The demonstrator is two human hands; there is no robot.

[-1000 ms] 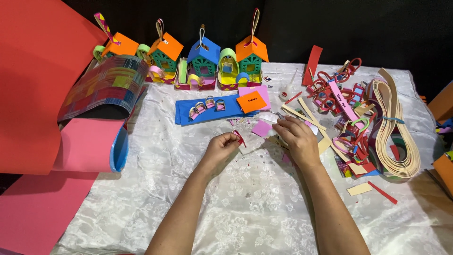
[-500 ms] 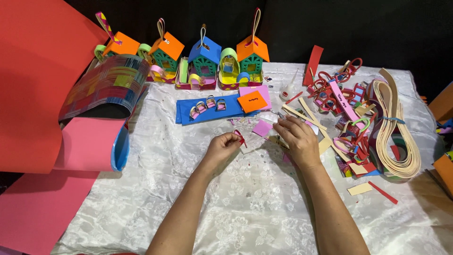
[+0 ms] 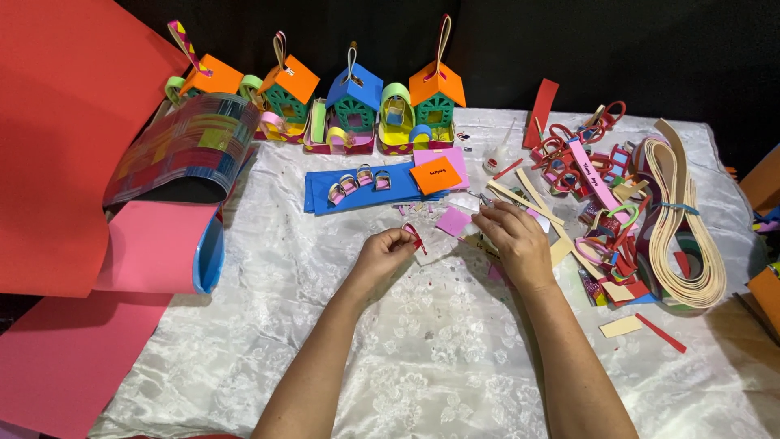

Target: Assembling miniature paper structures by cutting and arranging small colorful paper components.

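Four paper houses stood finished at upper centre.
Our left hand had its fingers clamped on a small red piece; right hand fingers lay together on loose scraps, still uncut.

head camera looks steeply down, near the table.

A small red strip of craft foam or paper is sitting pinched between the fingertips of the left hand, just left of the frame's centre. It is curling over into a narrow loop, its red face showing with a paler edge, and it is being held slightly above the white cloth. The right hand is resting palm down just right of centre, its fingertips touching small cut scraps, too tiny to tell apart.
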